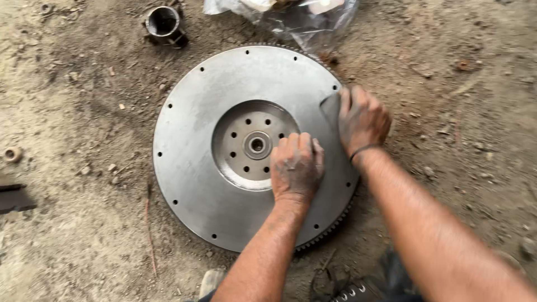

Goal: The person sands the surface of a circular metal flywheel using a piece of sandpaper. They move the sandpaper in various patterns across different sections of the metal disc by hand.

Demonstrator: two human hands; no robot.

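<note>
The left hand lies palm down with its fingers together and nearly flat, gripping nothing; it presses on the flywheel at the right edge of the recessed hub. We judge this to be a bracing hold: weight on the disc keeps it from sliding or turning on the loose dirt. The right hand is curled over a dark grey sheet, probably abrasive paper, and holds it flat against the disc face near the right rim. We cannot tell how tightly the fingers close, because the sheet sits mostly under the palm.

The flywheel lies flat on the ground in the middle of the view, face up. Its hub shows 1 centre bore ringed by small bolt holes. Ring-gear teeth are visible along the lower right edge.

Clearances:
1. Left and lower parts of the face are bare and open to either hand.
2. The right rim is just beside the right hand, so little face remains outward of it.
3. A plastic bag touches or nearly touches the top rim.
4. A short metal sleeve stands well apart at upper left.
5. A shoe sits just below the lower rim.
</note>
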